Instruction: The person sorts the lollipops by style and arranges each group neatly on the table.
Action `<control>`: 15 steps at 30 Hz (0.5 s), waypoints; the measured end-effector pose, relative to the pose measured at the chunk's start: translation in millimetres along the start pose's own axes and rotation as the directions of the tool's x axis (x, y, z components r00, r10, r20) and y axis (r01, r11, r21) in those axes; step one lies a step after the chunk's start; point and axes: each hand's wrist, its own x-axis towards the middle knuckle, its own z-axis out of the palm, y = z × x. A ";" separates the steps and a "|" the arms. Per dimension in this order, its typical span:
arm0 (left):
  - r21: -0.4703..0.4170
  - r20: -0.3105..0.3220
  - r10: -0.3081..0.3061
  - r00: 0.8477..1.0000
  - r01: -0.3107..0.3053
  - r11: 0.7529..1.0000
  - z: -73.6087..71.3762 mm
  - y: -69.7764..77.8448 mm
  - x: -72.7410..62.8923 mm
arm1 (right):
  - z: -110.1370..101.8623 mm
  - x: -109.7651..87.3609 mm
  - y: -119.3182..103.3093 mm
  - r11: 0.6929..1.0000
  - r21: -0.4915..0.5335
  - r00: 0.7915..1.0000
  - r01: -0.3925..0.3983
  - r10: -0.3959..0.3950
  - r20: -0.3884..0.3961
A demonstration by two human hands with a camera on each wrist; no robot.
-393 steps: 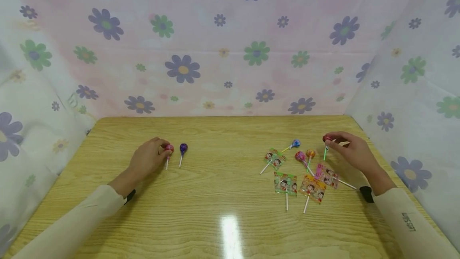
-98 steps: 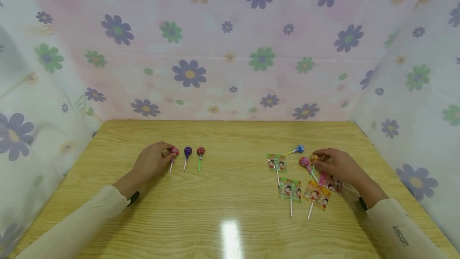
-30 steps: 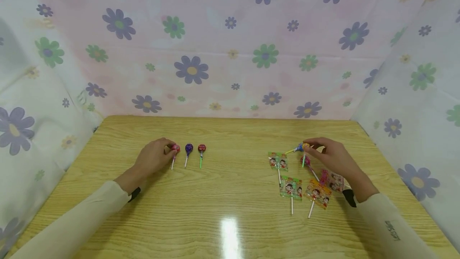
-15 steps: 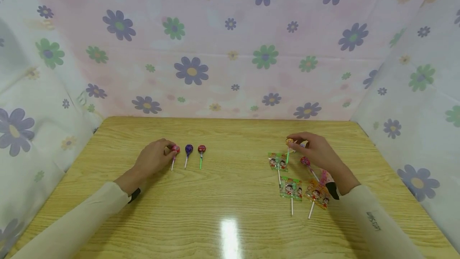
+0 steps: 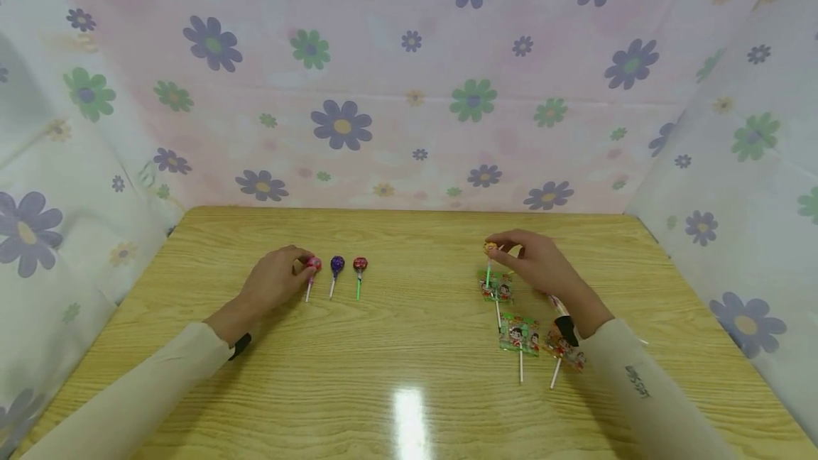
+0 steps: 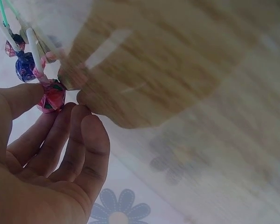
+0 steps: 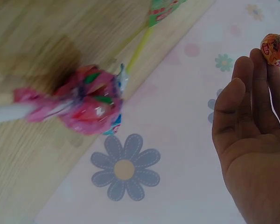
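My left hand [image 5: 271,281] pinches the round head of a pink lollipop [image 5: 313,262] at the left of the table; thumb and fingertips are on the wrapper in the left wrist view. Beside it lie a purple lollipop [image 5: 337,263] and a red lollipop [image 5: 361,263] with a green stick, all in a row. My right hand [image 5: 540,261] holds an orange lollipop [image 5: 491,248] by its head, green stick pointing down, over a flat green-wrapped lollipop [image 5: 497,288]. In the right wrist view, a pink-wrapped lollipop [image 7: 91,105] appears close to the camera; the right hand and forearm largely hide it in the head view.
Another flat green-wrapped lollipop [image 5: 519,336] and an orange-wrapped one [image 5: 565,352] lie near the right forearm, which partly covers the latter. The wooden table [image 5: 409,346] meets a flowered cloth backdrop [image 5: 396,126] at its back and sides.
Earlier, the red lollipop went from the right hand to the row on the left. The right hand then took the orange lollipop and has carried it left. The left hand stays on the pink one.
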 end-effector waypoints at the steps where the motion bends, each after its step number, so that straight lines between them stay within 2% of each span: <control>1: 0.001 0.002 -0.002 1.000 0.002 1.000 -0.1 0.1 0.1 | 0.3 1.2 -1.8 1.000 0.004 1.000 0.004 -0.004 0.001; 7: -0.004 -0.009 0.001 1.000 -0.001 1.000 -1.4 0.7 0.5 | 3.4 11.0 -12.7 0.999 0.027 0.999 0.031 -0.031 -0.016; 15: -0.008 0.000 -0.007 1.000 0.007 1.000 -1.9 1.7 -1.1 | 14.8 24.9 -25.1 0.995 0.067 0.997 0.071 -0.071 0.002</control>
